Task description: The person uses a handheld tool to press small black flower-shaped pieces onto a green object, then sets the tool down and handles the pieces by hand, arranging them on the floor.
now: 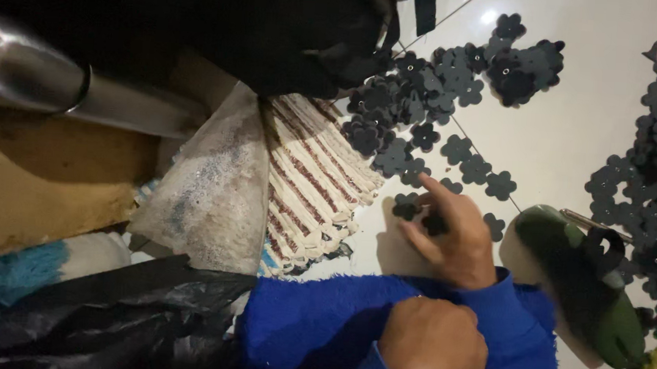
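Reaching over the white floor tile (575, 124), the right hand (454, 238) is pinching one dark flower-shaped cutout (434, 224) in loosely curled fingers; the left hand (432, 347) is resting fisted, seemingly empty. Scattered cutouts (441, 85) are lying unpicked.

Glossy white tiled floor (599, 110), dimly lit, striped rug (313, 183) alongside.

Illumination is uneven: the white tiled floor (575, 131) at upper right is bright, with 1 small glare spot near the top edge. The left side and upper left fall into deep shadow. The hand (451, 234) casts a soft shadow leftward. Overall sharpness is moderate; dark regions lose detail.
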